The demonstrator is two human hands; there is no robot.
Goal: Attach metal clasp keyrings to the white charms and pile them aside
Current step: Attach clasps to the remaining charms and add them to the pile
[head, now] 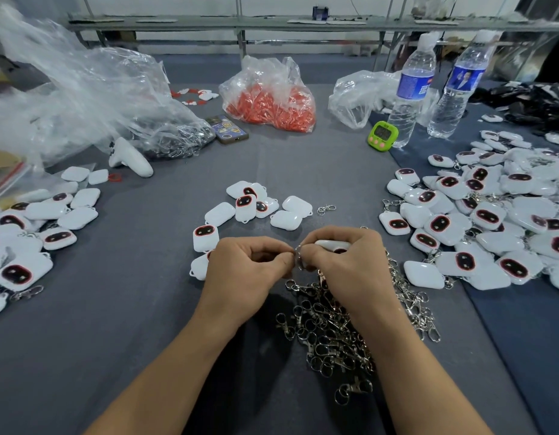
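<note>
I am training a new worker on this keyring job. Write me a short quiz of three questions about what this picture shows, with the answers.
1. True or false: the right hand holds a white charm while the left hand pinches a metal ring.
2. The heap of loose clasps lies: A) under the right forearm; B) far left; C) far back.
3. What colour is the timer beside the water bottles?
Key: 1 true; 2 A; 3 green.
</note>
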